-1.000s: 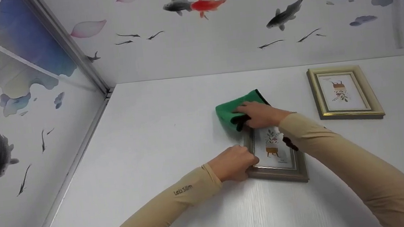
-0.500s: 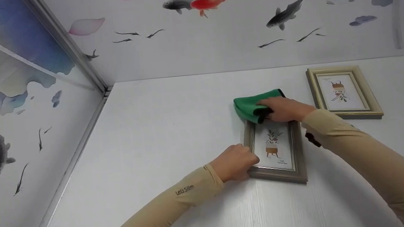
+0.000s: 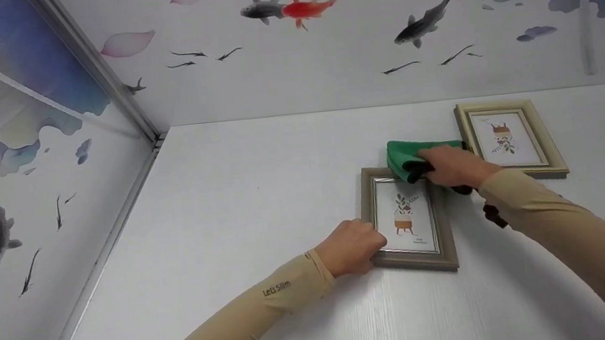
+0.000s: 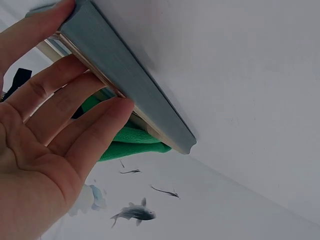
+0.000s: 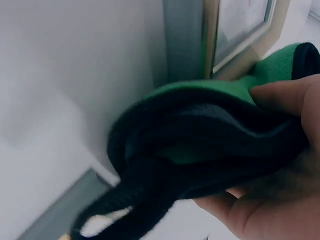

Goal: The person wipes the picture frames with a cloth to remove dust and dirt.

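Note:
A grey-brown picture frame (image 3: 445, 239) with a potted-plant print lies on the white table. My left hand (image 3: 350, 246) grips its lower left side; in the left wrist view the thumb and fingers (image 4: 100, 125) hold the frame's edge (image 4: 125, 75). My right hand (image 3: 454, 165) holds a folded green cloth (image 3: 403, 152) with black edging at the frame's upper right corner. In the right wrist view the cloth (image 5: 200, 87) bunches between thumb and fingers, its black loop (image 5: 110, 205) hanging out, with the frame side (image 5: 185, 40) close by.
A gold picture frame (image 3: 550, 151) lies at the back right, just beyond my right hand, its print upside down from here. White panels with painted fish stand behind the table (image 3: 263, 218) and along its left.
My right hand has moved right with the green cloth, from the frame's upper left corner along its top to the upper right. The left hand has kept its grip on the frame.

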`<state>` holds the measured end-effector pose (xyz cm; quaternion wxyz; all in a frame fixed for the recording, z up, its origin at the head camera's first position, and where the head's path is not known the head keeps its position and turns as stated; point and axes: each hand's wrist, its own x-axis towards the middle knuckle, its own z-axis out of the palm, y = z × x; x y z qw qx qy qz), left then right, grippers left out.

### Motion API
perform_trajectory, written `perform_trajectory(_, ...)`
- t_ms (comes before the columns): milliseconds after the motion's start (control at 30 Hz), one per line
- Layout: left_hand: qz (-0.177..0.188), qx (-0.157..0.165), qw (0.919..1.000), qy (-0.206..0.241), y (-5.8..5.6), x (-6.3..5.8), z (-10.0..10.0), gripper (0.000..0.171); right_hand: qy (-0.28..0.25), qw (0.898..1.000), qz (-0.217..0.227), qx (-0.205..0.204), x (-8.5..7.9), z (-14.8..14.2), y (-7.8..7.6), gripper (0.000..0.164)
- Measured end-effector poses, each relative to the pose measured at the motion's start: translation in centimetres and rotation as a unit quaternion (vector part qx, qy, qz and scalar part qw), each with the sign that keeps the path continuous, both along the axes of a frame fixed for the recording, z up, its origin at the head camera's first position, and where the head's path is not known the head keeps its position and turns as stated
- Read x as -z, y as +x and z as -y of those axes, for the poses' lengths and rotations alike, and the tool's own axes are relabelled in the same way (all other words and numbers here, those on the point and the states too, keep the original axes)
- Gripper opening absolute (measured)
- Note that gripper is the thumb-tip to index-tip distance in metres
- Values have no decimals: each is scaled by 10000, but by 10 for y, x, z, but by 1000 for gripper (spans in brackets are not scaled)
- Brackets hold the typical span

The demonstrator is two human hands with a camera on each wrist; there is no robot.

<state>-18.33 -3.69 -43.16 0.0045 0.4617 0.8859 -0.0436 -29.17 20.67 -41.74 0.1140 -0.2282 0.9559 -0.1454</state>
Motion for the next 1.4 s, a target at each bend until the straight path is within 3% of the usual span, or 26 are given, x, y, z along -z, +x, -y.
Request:
perform_trajectory(200, 4, -103, 9999, -42, 3, 2, -2, 14, -345, 9985, -380, 205, 9, 8, 10, 31)
perform_trajectory(400, -145, -81, 9999, 35, 4, 2, -1, 11, -861, 9927, -503, 680, 11, 4, 14, 30)
perform_trajectory(567, -134, -35, 9997, 183, 4, 3, -1, 9, -1082, 9902, -592, 648, 13, -2, 26, 31)
perform_trajectory(800, -107, -67, 9996, 238, 4, 4, -2, 9, -1016, 9922, -564, 444, 15, -2, 62, 43)
perform_trajectory(1000, -102, -150, 9996, 216, 4, 4, -2, 6, -1176, 9909, -615, 207, 18, -3, 108, 51)
perform_trajectory(1167, 1, -212, 9995, 243, 5, 4, -2, 8, -1198, 9915, -425, 269, 17, -5, 143, 53)
perform_trajectory(1300, -129, -60, 9997, 201, 5, 4, -2, 8, -1267, 9899, -472, 433, 18, -7, 156, 52)
perform_trajectory(1400, -215, 108, 9997, 97, 3, 4, -2, 10, -1365, 9875, -564, 542, 17, -8, 152, 47)
